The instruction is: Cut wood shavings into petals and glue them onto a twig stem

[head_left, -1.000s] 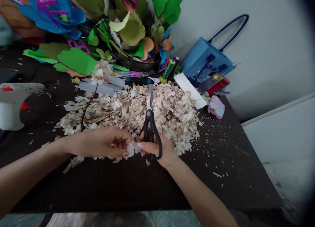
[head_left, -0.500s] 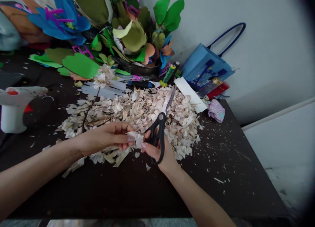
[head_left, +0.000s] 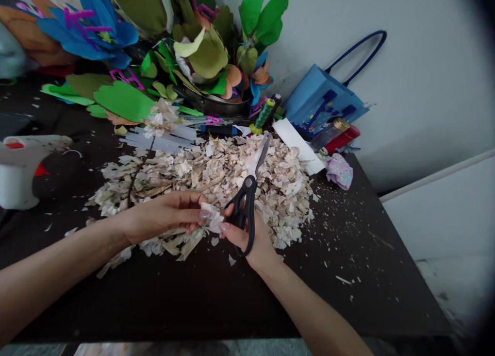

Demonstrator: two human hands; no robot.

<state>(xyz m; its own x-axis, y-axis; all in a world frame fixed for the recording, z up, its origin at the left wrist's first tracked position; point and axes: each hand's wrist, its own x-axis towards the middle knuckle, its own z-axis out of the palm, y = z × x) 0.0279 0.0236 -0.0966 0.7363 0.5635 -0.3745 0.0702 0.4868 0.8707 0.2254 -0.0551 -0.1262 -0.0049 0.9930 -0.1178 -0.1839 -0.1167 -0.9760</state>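
Note:
My left hand (head_left: 170, 216) pinches a small pale petal-like piece (head_left: 211, 217) between thumb and fingers. My right hand (head_left: 249, 237) holds black-handled scissors (head_left: 250, 183), whose blades point up and away over the pile, nearly closed. The right thumb and fingertip also touch the right side of the pale piece. Under and behind both hands spreads a heap of dry, cream-coloured flakes (head_left: 216, 165). A thin brown stem with a pale flower (head_left: 161, 120) at its top leans on the heap's left side, its lower end near my left wrist.
A white glue gun (head_left: 19, 173) lies at the left on the dark table (head_left: 174, 299). Colourful fabric flowers (head_left: 204, 52) fill the back. Behind the heap are translucent sticks (head_left: 158, 139), a green thread spool (head_left: 265, 114) and a white strip (head_left: 297, 145). A blue bag (head_left: 325, 98) leans by the wall.
The pale piece now shows wider between my fingertips. My right hand and the scissors have shifted slightly left. The whole view has moved a little.

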